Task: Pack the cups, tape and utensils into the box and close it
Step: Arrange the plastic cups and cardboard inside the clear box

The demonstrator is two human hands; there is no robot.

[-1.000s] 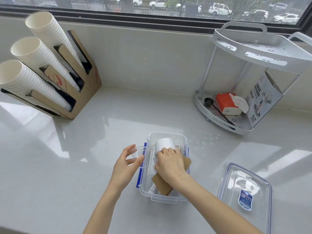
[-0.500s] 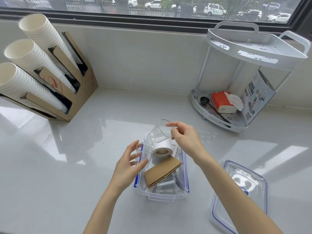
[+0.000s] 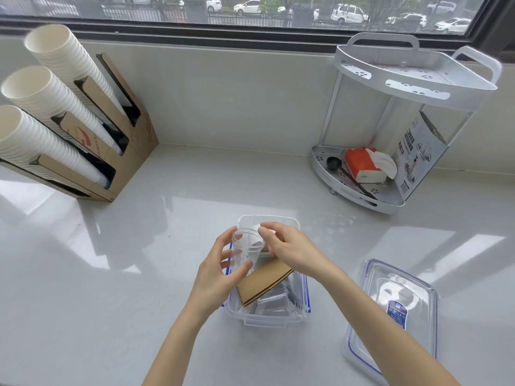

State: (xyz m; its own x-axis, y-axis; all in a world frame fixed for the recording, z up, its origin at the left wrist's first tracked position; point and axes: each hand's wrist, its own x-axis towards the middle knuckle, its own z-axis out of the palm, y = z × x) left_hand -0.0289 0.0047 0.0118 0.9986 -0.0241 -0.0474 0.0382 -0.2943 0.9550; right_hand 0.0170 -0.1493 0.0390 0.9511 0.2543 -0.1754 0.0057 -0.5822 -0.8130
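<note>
A clear plastic box (image 3: pixel 267 319) with blue side clips stands open on the counter in front of me. Inside lie a brown cardboard cup sleeve (image 3: pixel 264 282), wrapped utensils (image 3: pixel 274 303) and a white tape roll, mostly hidden behind my right hand. My left hand (image 3: pixel 216 270) holds clear plastic cups (image 3: pixel 246 247) above the box's left rim. My right hand (image 3: pixel 289 249) pinches the cups' rim from the right. The box's clear lid (image 3: pixel 395 310) lies flat to the right.
A cardboard dispenser (image 3: pixel 83 151) with three stacks of white paper cups stands at the back left. A white two-tier corner rack (image 3: pixel 390 129) at the back right holds a red tissue pack (image 3: pixel 362 165), a black scoop and a printed carton.
My right hand left the box, lifted a clear cup and brought it down into the cup in my left hand. The tape roll and sleeve stayed in the box.
</note>
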